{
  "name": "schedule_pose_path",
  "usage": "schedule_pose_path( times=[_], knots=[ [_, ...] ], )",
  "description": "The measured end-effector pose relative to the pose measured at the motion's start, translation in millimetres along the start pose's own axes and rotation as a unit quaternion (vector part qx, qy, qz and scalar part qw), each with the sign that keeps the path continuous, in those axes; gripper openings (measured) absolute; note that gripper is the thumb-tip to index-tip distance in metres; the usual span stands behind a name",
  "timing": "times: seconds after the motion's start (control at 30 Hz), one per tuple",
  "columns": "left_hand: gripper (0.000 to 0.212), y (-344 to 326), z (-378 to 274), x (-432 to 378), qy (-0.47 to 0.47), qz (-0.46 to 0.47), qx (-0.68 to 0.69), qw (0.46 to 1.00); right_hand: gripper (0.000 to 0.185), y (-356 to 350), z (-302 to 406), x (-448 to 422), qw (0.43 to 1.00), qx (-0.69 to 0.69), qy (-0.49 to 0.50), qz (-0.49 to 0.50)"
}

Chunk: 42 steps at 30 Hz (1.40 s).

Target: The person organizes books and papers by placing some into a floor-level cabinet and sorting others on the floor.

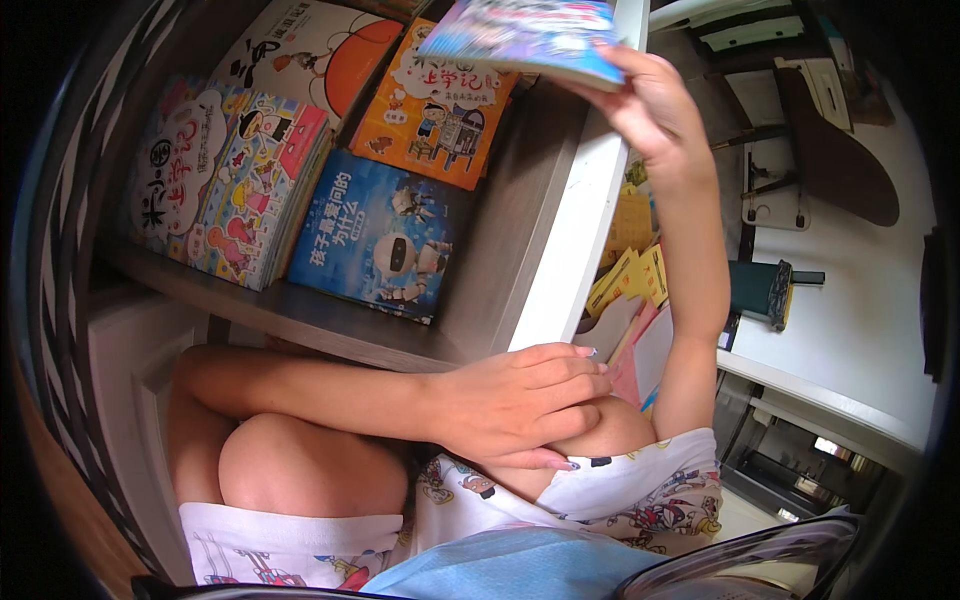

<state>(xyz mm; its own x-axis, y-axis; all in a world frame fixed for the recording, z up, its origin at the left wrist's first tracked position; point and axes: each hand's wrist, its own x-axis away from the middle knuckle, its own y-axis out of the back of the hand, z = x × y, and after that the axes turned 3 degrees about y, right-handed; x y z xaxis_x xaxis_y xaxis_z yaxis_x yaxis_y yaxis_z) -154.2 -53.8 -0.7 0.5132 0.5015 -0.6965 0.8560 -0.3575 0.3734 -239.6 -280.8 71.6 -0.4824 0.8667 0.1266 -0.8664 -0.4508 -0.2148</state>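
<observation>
My right hand (652, 105) is raised at the top right, shut on the edge of a blue and purple book (532, 37) that is blurred and cut by the picture's top. My left hand (532, 401) lies palm down over my bent right knee (622, 427), fingers loosely spread, holding nothing. Below the held book, a drawer-like wooden compartment (517, 225) holds books lying flat: a blue one with a white robot (375, 240), an orange one with cartoon figures (439, 112), a white one with an orange disc (315, 60) and a stack of colourful cartoon books (240, 187).
The compartment's white side edge (574, 232) runs between the books and my right forearm. Yellow papers (630, 277) lie beyond it. Farther right are a dark chair (840, 150), a dark green object (757, 289) and a white surface (832, 330). A panelled white door (142, 360) stands at the left.
</observation>
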Motion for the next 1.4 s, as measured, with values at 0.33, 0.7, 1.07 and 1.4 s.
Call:
schedule_pose_path(
  times=[0.33, 0.7, 1.07, 1.4],
  knots=[
    [0.041, 17.2, -2.0, 5.7, 0.028, 0.068, 0.002, 0.997, 0.042, -16.9, 20.4, 88.1, 0.975, -0.061, 0.207, -0.050],
    [0.058, 53.1, 3.2, 18.9, 0.002, 0.187, -0.271, 0.944, 0.018, 208.4, -163.1, 110.4, 0.837, -0.072, 0.074, -0.538],
    [0.049, 91.3, 8.7, -8.1, -0.131, 0.331, -0.290, 0.888, 0.036, 156.4, -279.9, 85.8, 0.897, 0.123, -0.118, -0.408],
    [0.031, 85.2, 33.0, -21.2, -0.279, 0.377, -0.140, 0.872, 0.046, 115.0, -298.1, 50.6, 0.846, 0.314, -0.128, -0.411]
  ],
)
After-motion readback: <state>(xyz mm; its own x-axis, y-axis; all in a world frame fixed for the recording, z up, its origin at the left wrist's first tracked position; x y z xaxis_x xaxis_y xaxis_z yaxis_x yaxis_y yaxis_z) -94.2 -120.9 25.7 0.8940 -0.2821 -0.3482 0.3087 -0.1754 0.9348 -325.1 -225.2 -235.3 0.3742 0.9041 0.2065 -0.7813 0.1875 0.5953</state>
